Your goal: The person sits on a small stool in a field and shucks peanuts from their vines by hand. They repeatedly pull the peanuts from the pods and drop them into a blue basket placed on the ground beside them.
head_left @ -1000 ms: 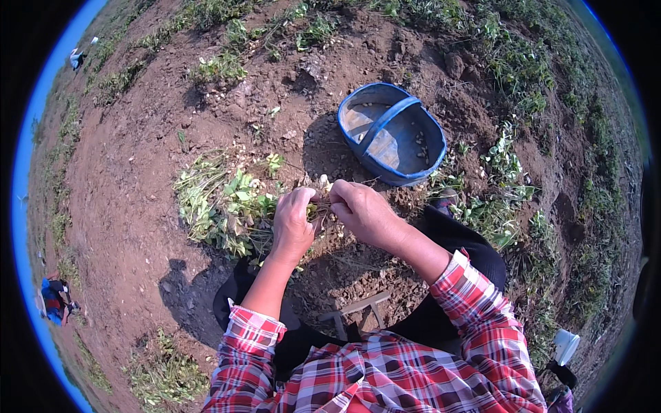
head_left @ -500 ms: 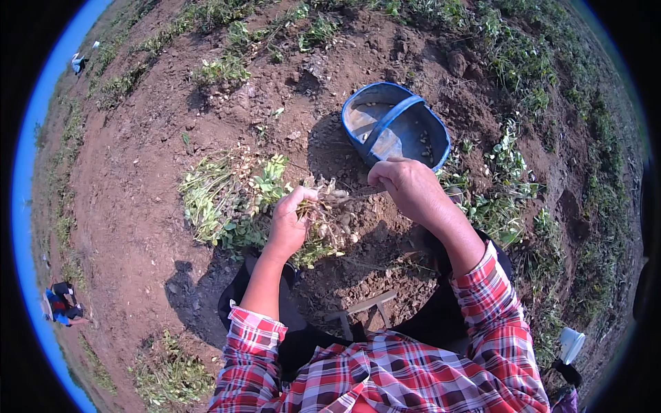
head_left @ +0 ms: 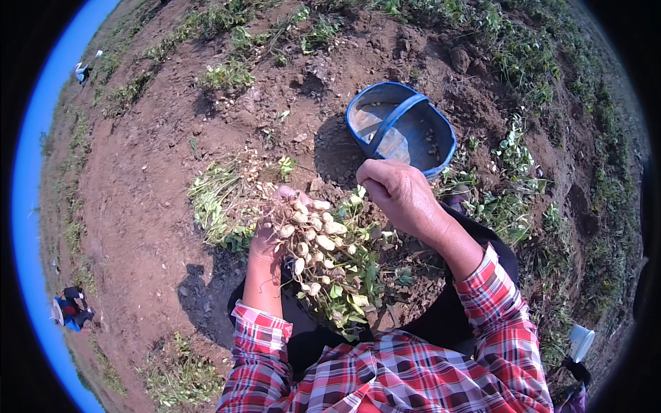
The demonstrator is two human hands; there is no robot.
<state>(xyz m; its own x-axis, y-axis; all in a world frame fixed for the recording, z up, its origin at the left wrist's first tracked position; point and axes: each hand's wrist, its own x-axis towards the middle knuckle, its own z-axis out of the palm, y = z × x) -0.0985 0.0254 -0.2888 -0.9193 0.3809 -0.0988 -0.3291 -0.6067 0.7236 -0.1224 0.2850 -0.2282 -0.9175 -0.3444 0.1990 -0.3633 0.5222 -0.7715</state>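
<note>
A pulled-up peanut plant is in my left hand (head_left: 267,230), closed around its root end. The cluster of pale peanuts (head_left: 318,241) hangs on thin roots over my palm and partly hides the fingers. Green leaves (head_left: 354,292) spread from it toward my lap. My right hand (head_left: 399,191) is closed, thumb pressed to the curled fingers, just in front of a blue basket (head_left: 396,120) with an arched handle. Whatever it may hold is hidden. Inside the basket lie a few pale peanuts along the right side.
Cut peanut plants (head_left: 212,196) lie on the brown soil left of my left hand. Leafy stems (head_left: 509,206) lie to the right, with another heap (head_left: 180,372) at lower left. One person (head_left: 72,310) is far left. A white object (head_left: 582,342) stands at lower right.
My left hand has shifted slightly left and turned, and the peanut cluster now shows broadly with leaves toward my lap. My right hand has moved slightly left and stays closed.
</note>
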